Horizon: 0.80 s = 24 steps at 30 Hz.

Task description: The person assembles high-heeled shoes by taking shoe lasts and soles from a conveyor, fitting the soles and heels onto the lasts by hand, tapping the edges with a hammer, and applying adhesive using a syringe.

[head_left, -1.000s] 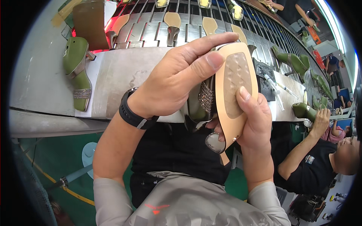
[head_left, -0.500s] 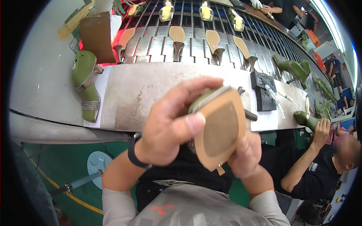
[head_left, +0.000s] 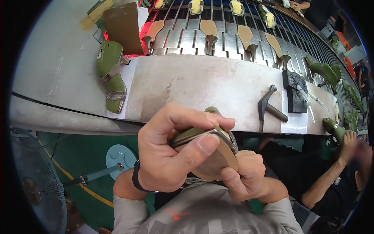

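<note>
Above my lap, in front of the bench edge, my left hand wraps round a green shoe form. A strip of glittery strap shows at its side. The tan sole lies against its underside, facing down toward me at a tilt. My left thumb presses over the edge of the shoe. My right hand pinches the sole's rim between thumb and curled fingers. Most of the shoe is hidden behind my left fingers. On the bench to the right lies a hammer with a dark handle, untouched.
A green form with a sandal lies at the left on the pale bench. Heeled tan soles line the conveyor behind. A black block with syringes stands right. A co-worker's hand holds another green form. A fan stands lower left.
The shoe has come lower and nearer to me, and its sole has tipped from facing the camera to a steep angle. The view has swung left, uncovering the whole hammer.
</note>
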Tool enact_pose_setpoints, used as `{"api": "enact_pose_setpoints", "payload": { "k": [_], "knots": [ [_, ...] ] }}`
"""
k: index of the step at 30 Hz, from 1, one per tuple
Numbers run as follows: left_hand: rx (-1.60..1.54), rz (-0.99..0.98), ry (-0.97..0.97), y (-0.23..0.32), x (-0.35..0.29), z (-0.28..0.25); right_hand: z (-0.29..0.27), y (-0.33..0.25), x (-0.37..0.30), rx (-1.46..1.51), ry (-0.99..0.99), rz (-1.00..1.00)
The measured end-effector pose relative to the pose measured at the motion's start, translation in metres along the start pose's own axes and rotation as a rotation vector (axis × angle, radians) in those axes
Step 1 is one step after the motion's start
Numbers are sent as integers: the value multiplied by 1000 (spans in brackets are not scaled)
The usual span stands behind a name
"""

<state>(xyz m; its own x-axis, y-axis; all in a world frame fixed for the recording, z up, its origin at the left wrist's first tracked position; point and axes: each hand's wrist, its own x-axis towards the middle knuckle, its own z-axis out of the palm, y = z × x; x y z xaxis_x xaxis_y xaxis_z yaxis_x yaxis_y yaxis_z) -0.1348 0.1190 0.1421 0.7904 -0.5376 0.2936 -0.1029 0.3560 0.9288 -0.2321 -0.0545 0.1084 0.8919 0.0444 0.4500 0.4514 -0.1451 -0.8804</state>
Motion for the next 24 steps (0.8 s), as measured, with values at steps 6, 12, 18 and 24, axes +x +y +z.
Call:
{"api": "enact_pose_setpoints", "payload": {
  "k": [6, 12, 18, 24],
  "knots": [
    [219, 37, -41, 5, 4, -7, 4, 3, 3, 3, -3, 15],
    [244, 4, 232, 10, 12, -6, 10, 2, 13, 0, 10, 40],
    [437, -32, 126, 15, 35, -11, -1, -3, 28, -153, -12, 95],
    [-116, -111, 68, -10, 108, -18, -20, 10, 74, 361, 169, 471]
  ]
}}
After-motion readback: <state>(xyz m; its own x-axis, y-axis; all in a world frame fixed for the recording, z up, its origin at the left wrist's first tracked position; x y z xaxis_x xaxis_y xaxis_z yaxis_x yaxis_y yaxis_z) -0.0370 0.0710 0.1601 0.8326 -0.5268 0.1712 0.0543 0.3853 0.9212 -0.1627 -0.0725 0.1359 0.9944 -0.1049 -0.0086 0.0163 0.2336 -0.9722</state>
